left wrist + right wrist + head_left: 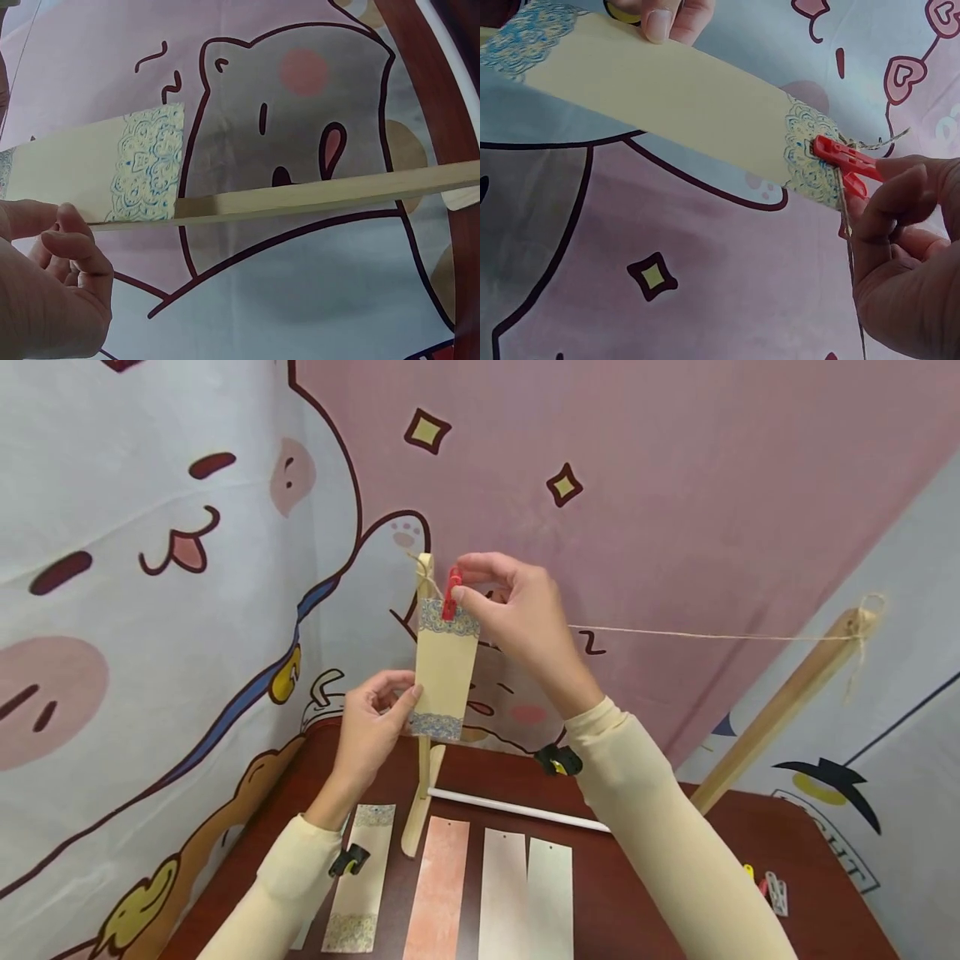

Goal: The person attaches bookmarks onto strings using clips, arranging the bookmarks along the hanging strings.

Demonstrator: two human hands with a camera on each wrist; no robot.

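Observation:
A cream bookmark with blue lace-pattern bands at both ends hangs upright beside the left wooden post. My left hand pinches its left edge near the lower band between thumb and fingers. At the top edge, my right hand pinches a red clothespin. In the right wrist view the clothespin's jaws overlap the patterned top band, right where the twine crosses the card's end. The left wrist view shows the lower lace band in front of the post.
Twine stretches to a right wooden post. On the dark red table lie another lace-pattern bookmark, an orange one, pale ones, a white rod and several clothespins at the right.

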